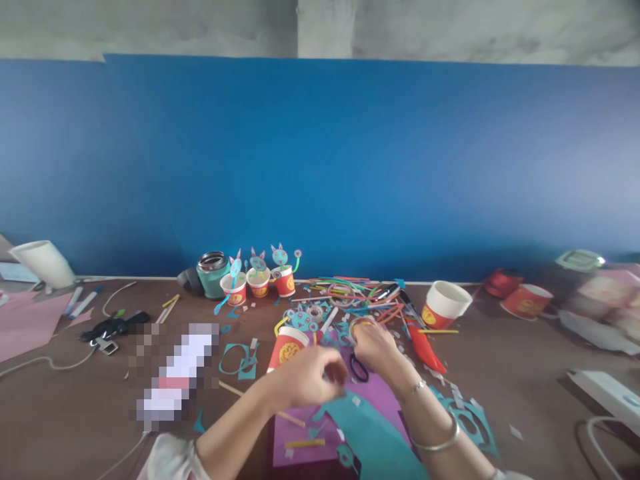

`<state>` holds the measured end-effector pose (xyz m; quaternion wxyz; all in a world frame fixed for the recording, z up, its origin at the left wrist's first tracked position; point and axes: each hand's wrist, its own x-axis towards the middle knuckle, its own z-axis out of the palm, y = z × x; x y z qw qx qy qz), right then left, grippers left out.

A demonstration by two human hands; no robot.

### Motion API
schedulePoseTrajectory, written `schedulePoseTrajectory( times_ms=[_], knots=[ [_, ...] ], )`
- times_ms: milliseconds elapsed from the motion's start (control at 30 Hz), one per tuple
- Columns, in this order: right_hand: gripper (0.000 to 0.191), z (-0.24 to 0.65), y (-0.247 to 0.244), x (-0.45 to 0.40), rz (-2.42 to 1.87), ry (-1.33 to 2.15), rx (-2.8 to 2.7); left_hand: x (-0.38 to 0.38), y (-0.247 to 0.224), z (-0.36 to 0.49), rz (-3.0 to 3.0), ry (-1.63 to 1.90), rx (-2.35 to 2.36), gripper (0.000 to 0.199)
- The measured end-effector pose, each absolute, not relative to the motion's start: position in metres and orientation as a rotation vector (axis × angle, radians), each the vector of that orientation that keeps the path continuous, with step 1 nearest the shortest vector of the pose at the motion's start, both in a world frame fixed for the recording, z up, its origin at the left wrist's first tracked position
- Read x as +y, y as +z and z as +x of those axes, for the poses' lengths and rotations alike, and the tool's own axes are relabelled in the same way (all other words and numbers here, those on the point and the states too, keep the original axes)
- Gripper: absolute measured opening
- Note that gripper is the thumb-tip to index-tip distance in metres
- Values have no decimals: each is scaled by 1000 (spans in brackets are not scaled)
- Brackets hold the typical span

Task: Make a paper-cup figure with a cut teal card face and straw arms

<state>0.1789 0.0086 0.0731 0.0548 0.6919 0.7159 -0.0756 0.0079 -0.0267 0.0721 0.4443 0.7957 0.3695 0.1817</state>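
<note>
My left hand [313, 378] hovers above the purple sheet [300, 457], its fingers curled inward. Whatever they might hold is too blurred to make out. Farther forward, my right hand [375, 345] bends down among paper scraps, fingers together and tips mostly hidden. A pale ring like a tape roll [363, 321] shows just behind it. Dark-handled scissors [359, 368] lie below that hand. Beside my left hand stands a red-and-white paper cup [289, 350], with a blue paper animal head [301, 319] at its top. A teal paper sheet [377, 433] lies under my forearms.
Three decorated paper cups [259, 283] stand near a teal jar [213, 275] at the back. Colored pipe cleaners [345, 293] are heaped along the blue partition [320, 167]. Stacked cups [445, 305] and an orange-red object [425, 347] are at right; a blurred-out item [180, 373] lies left.
</note>
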Motion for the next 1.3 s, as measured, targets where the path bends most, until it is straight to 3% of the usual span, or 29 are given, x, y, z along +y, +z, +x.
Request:
schedulePoseTrajectory(
  times_ms=[100, 200, 933, 1100, 1300],
  knots=[
    [28, 180, 72, 8, 2104, -227, 2155, -50, 65, 12, 2229, 65, 793, 28],
    [28, 179, 74, 6, 2108, -218, 2167, -70, 53, 18, 2463, 74, 756, 43],
    [25, 183, 78, 4, 2114, -208, 2234, -73, 45, 22, 2535, 76, 691, 46],
    [24, 181, 81, 4, 2160, -192, 2274, -52, 62, 8, 2482, 82, 905, 59],
    [24, 175, 82, 1, 2072, -273, 2467, -28, 82, -15, 2377, 216, 1120, 51]
  ],
)
